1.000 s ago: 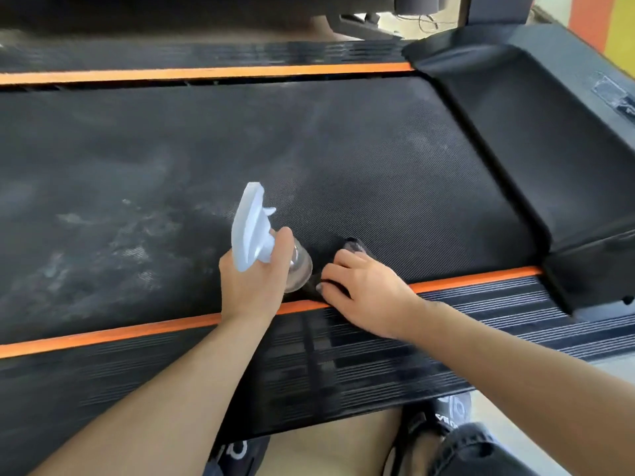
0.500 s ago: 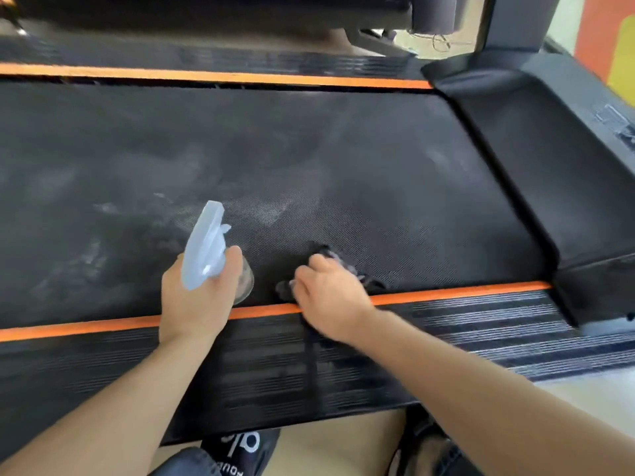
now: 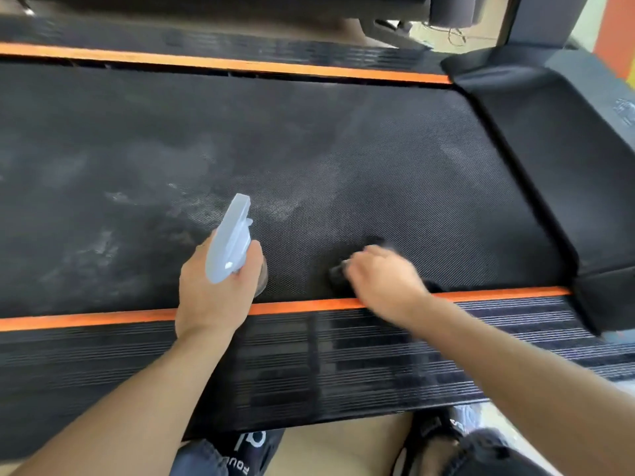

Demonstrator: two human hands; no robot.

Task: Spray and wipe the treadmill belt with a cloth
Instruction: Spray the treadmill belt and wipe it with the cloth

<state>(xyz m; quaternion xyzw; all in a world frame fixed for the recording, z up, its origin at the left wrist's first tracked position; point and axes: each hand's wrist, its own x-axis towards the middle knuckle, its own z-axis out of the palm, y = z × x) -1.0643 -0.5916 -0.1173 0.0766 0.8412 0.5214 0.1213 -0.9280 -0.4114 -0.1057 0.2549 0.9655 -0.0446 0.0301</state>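
Treadmill belt: black, fine-textured, with pale grey smears across its left and middle; orange strip along the near edge. Cloth: dark, bunched, lying on the belt just above the strip. Spray bottle: pale blue trigger head, clear body, tilted. Left hand: fingers wrapped round the bottle's neck, over the strip. Right hand: blurred, knuckles up, fingers bent onto the cloth; beside the left hand, apart.
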